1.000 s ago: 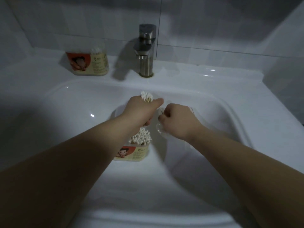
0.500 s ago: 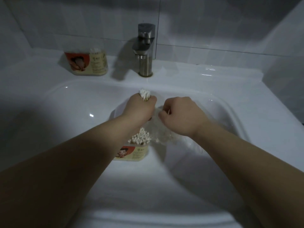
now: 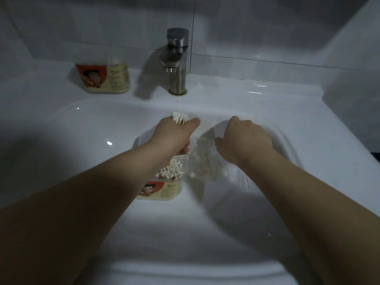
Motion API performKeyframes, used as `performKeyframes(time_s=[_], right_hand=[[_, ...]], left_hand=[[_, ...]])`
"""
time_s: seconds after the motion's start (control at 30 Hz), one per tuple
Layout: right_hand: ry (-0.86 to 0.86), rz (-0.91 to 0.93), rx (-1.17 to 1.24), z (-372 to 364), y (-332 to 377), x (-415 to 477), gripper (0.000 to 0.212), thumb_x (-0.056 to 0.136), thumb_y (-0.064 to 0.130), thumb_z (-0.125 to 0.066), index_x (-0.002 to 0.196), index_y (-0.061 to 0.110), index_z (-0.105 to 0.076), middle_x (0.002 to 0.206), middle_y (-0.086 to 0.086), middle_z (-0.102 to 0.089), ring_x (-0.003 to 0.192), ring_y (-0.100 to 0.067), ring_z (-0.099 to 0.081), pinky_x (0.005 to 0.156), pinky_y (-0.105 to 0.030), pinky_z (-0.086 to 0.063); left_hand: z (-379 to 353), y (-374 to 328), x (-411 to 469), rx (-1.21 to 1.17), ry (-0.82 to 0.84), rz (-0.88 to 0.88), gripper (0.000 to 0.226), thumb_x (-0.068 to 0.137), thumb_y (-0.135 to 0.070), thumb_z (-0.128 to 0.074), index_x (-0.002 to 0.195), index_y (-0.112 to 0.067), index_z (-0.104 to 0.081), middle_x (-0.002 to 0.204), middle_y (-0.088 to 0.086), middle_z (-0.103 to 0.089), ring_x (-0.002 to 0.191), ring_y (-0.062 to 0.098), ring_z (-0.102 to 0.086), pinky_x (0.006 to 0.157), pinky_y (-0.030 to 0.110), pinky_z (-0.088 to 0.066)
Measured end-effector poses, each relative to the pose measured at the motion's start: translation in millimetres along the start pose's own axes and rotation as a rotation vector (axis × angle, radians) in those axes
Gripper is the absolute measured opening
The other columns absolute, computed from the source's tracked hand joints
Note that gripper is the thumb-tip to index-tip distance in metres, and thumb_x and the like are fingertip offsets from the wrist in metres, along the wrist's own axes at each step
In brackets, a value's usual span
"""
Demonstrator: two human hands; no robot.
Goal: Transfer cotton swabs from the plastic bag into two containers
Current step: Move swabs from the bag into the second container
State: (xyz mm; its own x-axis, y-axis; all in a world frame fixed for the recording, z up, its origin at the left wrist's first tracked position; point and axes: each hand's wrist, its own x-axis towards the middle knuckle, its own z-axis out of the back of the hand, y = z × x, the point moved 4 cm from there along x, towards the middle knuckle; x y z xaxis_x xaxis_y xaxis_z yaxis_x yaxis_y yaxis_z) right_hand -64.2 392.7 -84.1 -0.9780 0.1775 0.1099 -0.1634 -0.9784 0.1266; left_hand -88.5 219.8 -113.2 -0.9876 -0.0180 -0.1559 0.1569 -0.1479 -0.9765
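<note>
My left hand (image 3: 174, 134) grips a bundle of cotton swabs (image 3: 180, 118), whose white tips stick up out of the fist. Right under that hand, an open container (image 3: 162, 189) with a red and cream label stands in the sink, packed with upright swabs (image 3: 170, 171). The clear plastic bag (image 3: 202, 161) hangs blurred between my hands, just below the thumb of my right hand (image 3: 244, 138). That hand's fingers look loosened and spread over the bag. A second labelled container (image 3: 104, 80) stands on the ledge at the back left.
The white sink basin (image 3: 82, 130) surrounds the work. A steel faucet (image 3: 176, 60) rises at the back centre over the basin. Tiled walls close in behind and to the right.
My right hand has gone from a tight fist on the bag to a looser, spread hand further right. The bag has dropped lower and blurs. My left hand keeps its bundle.
</note>
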Motion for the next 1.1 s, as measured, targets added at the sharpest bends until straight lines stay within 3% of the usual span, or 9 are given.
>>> performKeyframes(time_s=[0.17, 0.33, 0.47, 0.63, 0.73, 0.8, 0.97, 1.03, 1.1], right_hand=[[0.065, 0.029, 0.272, -1, -1, 8, 0.012, 0.087, 0.025, -0.059, 0.093, 0.017, -0.065, 0.091, -0.002, -0.068, 0.089, -0.028, -0.064, 0.073, -0.029, -0.047], [0.137, -0.077, 1.086, 2, 8, 8, 0.014, 0.085, 0.023, -0.050, 0.087, 0.013, -0.060, 0.091, -0.015, -0.071, 0.077, -0.034, -0.073, 0.059, -0.040, -0.062], [0.192, -0.091, 1.223, 1, 10, 8, 0.014, 0.086, 0.015, -0.056, 0.085, 0.003, -0.063, 0.079, -0.017, -0.072, 0.064, -0.033, -0.073, 0.055, -0.038, -0.059], [0.310, -0.126, 1.081, -3, 7, 7, 0.018, 0.084, 0.005, -0.054, 0.069, 0.001, -0.063, 0.054, -0.009, -0.063, 0.050, -0.024, -0.063, 0.055, -0.041, -0.063], [0.569, 0.100, 0.577, -12, 11, -3, 0.017, 0.087, -0.002, -0.062, 0.078, 0.013, -0.061, 0.061, 0.000, -0.061, 0.043, -0.008, -0.059, 0.043, -0.016, -0.049], [0.661, 0.209, 0.367, -18, 17, -11, 0.013, 0.093, 0.003, -0.059, 0.087, 0.014, -0.062, 0.072, -0.001, -0.064, 0.043, -0.002, -0.058, 0.041, -0.014, -0.046], [0.725, 0.385, 0.178, -32, 29, -21, 0.016, 0.096, 0.016, -0.062, 0.108, 0.007, -0.067, 0.090, -0.007, -0.068, 0.079, -0.021, -0.066, 0.062, -0.023, -0.049], [0.821, 0.538, -0.121, -35, 36, -35, 0.029, 0.096, 0.027, -0.064, 0.117, 0.007, -0.070, 0.107, -0.008, -0.068, 0.099, -0.023, -0.061, 0.076, -0.023, -0.036], [0.829, 0.617, -0.335, -41, 36, -39, 0.029, 0.096, 0.031, -0.066, 0.117, 0.012, -0.070, 0.109, -0.004, -0.071, 0.102, -0.021, -0.064, 0.078, -0.026, -0.039]], left_hand=[[-5, -3, -4, -0.027, 0.027, -0.029, 0.023, 0.088, -0.017, -0.078, 0.082, -0.017, -0.056, 0.055, -0.002, -0.055, 0.043, 0.008, -0.054, 0.048, 0.022, -0.050], [-14, -2, -12, -0.092, 0.196, 0.053, 0.018, 0.093, -0.030, -0.076, 0.091, -0.013, -0.070, 0.086, 0.003, -0.078, 0.068, 0.011, -0.073, 0.053, 0.023, -0.054], [-13, -6, -13, -0.154, 0.198, 0.032, 0.020, 0.091, -0.031, -0.078, 0.083, -0.022, -0.062, 0.075, -0.006, -0.074, 0.073, 0.009, -0.074, 0.049, 0.020, -0.049], [-10, -5, -10, -0.085, 0.149, 0.017, 0.026, 0.086, -0.010, -0.079, 0.086, -0.022, -0.056, 0.067, -0.005, -0.067, 0.068, 0.008, -0.073, 0.049, 0.022, -0.050], [-10, -8, -10, -0.093, 0.154, 0.004, 0.023, 0.086, -0.006, -0.074, 0.086, -0.020, -0.056, 0.066, -0.002, -0.065, 0.065, 0.008, -0.070, 0.049, 0.022, -0.050], [-13, -9, -12, -0.072, 0.189, -0.001, 0.025, 0.085, -0.003, -0.073, 0.082, -0.020, -0.054, 0.063, 0.000, -0.062, 0.061, 0.011, -0.066, 0.048, 0.022, -0.048], [-19, -4, -17, 0.046, 0.275, 0.007, 0.028, 0.085, 0.000, -0.068, 0.071, -0.019, -0.054, 0.062, 0.008, -0.062, 0.058, 0.019, -0.059, 0.048, 0.023, -0.046], [-16, -3, -14, 0.035, 0.250, 0.023, 0.025, 0.085, -0.002, -0.070, 0.075, -0.020, -0.055, 0.065, 0.005, -0.062, 0.061, 0.015, -0.065, 0.048, 0.024, -0.047], [-12, -4, -10, -0.010, 0.206, 0.032, 0.022, 0.086, -0.006, -0.073, 0.083, -0.019, -0.056, 0.066, 0.000, -0.063, 0.062, 0.011, -0.068, 0.048, 0.024, -0.048]])
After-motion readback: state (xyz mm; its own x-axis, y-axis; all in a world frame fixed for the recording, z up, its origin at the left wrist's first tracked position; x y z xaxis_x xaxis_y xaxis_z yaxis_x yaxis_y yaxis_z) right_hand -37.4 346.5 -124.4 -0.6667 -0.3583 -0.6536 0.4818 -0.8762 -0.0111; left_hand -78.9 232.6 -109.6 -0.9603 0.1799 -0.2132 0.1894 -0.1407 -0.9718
